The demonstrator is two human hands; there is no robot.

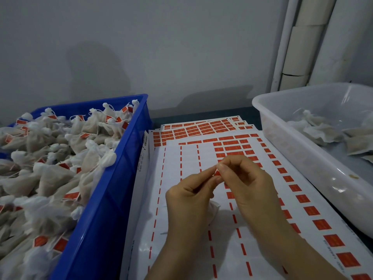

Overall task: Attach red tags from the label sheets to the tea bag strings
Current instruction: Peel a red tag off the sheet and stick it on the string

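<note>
Left: a blue plastic crate (105,199), heaped with white mesh tea bags (50,158), many already carrying red tags on their strings. Right: a translucent plastic tub (302,150) with a few untagged tea bags (323,132) on its floor. Centre, between crate and tub: overlapping label sheets (177,158). The top sheet is largely peeled on its near left part, and rows of red labels remain at its far and right parts.

Above the top sheet, the left hand (187,197) and right hand (246,184) meet fingertip to fingertip. Each has its fingers curled, thumb and forefinger pinching one small red tag (217,173) between them. Part of a tea bag (214,209) shows just below the left hand; whether the hand holds it cannot be told. The string is too fine to make out.
</note>
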